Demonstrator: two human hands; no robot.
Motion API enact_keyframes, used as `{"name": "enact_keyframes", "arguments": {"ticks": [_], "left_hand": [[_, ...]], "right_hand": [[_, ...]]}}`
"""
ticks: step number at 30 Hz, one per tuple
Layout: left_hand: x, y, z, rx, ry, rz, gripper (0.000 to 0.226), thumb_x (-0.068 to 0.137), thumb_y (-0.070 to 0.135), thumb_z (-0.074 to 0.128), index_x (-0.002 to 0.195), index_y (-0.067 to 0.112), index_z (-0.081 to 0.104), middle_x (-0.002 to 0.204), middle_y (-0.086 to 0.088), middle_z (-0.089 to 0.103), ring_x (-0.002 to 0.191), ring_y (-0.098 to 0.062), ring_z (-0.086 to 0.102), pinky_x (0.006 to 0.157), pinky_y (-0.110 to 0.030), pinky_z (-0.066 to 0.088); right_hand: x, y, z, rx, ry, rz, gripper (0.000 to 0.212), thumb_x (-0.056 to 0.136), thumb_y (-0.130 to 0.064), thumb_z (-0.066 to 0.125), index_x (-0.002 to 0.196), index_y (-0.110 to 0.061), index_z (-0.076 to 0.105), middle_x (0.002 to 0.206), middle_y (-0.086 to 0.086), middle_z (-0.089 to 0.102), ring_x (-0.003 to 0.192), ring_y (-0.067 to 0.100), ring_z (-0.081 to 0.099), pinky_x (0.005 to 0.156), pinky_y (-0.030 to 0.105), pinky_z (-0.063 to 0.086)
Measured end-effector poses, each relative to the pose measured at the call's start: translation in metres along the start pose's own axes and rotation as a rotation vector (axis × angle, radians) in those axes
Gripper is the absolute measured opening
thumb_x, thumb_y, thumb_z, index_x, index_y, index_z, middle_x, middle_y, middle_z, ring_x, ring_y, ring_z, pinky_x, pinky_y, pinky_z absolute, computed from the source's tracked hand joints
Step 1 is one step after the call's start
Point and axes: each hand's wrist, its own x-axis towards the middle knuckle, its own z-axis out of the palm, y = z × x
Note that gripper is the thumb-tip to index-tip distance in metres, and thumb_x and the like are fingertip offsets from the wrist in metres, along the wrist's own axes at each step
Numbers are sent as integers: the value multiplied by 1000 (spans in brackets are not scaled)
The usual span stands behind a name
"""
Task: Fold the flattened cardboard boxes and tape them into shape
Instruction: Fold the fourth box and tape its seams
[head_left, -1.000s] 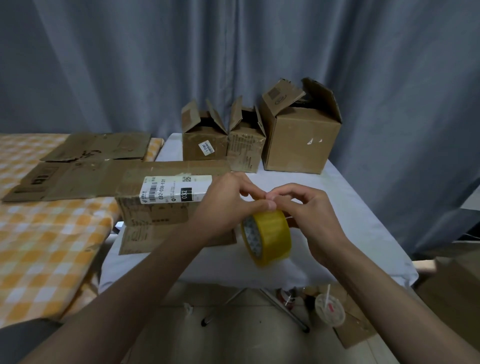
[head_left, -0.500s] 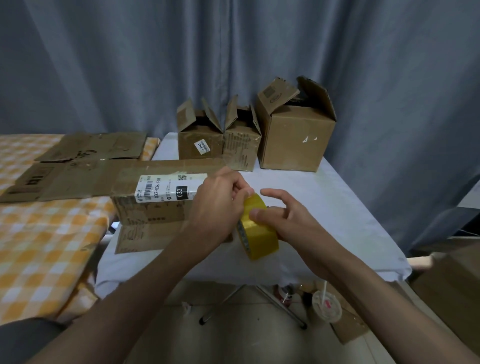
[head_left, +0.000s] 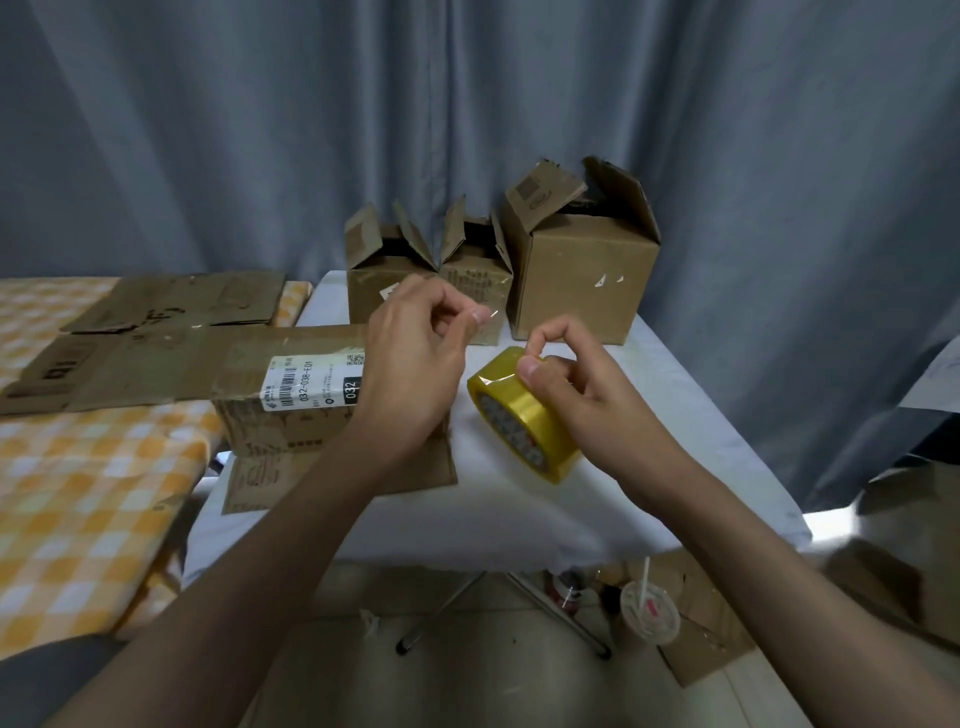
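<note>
My right hand (head_left: 576, 395) grips a roll of yellow tape (head_left: 519, 415) just above the white table (head_left: 675, 415). Up and to the left of the roll, my left hand (head_left: 415, 358) pinches the clear free end of the tape between thumb and forefinger. A folded cardboard box with a white barcode label (head_left: 291, 400) lies on the table's left part, partly behind my left hand and forearm. Flattened cardboard boxes (head_left: 171, 332) lie on the checked cloth to the left.
Three shaped boxes with open flaps stand at the table's back: two small ones (head_left: 384, 280) (head_left: 478, 275) and a larger one (head_left: 582, 275). Grey curtain hangs behind. On the floor under the table stand a cup with a straw (head_left: 649, 613) and cardboard scraps.
My left hand has lifted away from the roll, up and to the left, drawing out the tape end. My right hand has turned the roll and keeps hold of it.
</note>
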Motion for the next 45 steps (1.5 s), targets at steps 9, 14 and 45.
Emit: {"name": "enact_keyframes", "arguments": {"ticks": [9,14,45], "left_hand": [[-7,-24,13,352,-267,42,38,96,42,58,129,26,64,122,3,55,114,-19,48,97,-38,42],[1,-38,-1,421,-309,102,39,99,33,56,136,20,60,137,1,56,125,-19,50,103,-35,40],[-3,-71,-34,496,-530,209,34,75,48,79,104,31,76,104,14,73,97,-11,64,82,-41,53]], "right_hand": [[14,18,-18,-59,14,52,16,100,-32,58,103,-35,43,66,-5,60,61,13,55,57,31,47],[31,50,-34,-407,125,107,30,96,-17,57,104,-32,34,75,14,57,62,20,49,60,36,43],[123,49,62,-439,-29,2,30,99,-2,51,108,-14,78,117,0,73,123,16,57,103,23,40]]}}
